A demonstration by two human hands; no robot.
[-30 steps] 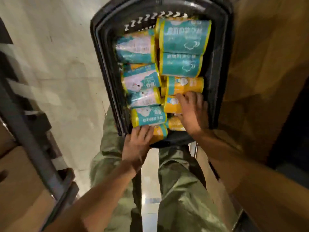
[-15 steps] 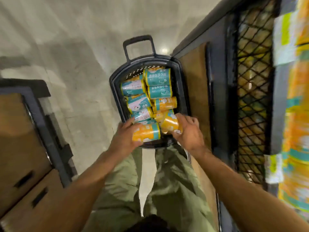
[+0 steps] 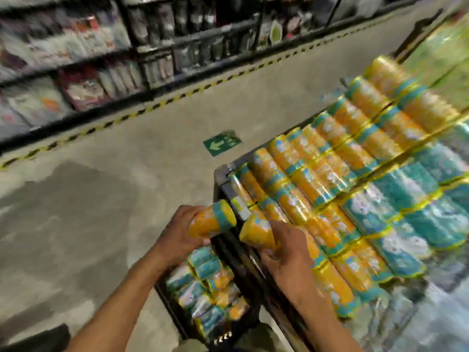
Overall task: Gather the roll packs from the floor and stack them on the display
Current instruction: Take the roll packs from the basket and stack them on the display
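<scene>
— Anything in the hands?

— Gripping an orange roll pack (image 3: 212, 221) in the left hand (image 3: 177, 237), fingers curled round it, just at 9 o'clock of the display's near corner. Clutching a second roll pack (image 3: 255, 231), also orange, in the right hand (image 3: 288, 257), right at that corner.

— And on the display surface (image 3: 220, 174)?

— Covered with rows lying side by side: orange stacked packs (image 3: 330, 158) running from 5 up toward 1 o'clock, teal stacked packs (image 3: 418, 199) at 3 o'clock.

— Below the hands?

— Dark basket (image 3: 165, 294) at 6 o'clock on the floor (image 3: 101, 224), loaded with loose packs (image 3: 208, 283), teal and orange.

— Around the room?

— Blurred throughout. Store shelves (image 3: 101, 59) from 9 to 12 o'clock, edged below by a yellow-black stripe (image 3: 177, 97). Green arrow sign (image 3: 222, 143) flat on the floor near centre.
</scene>
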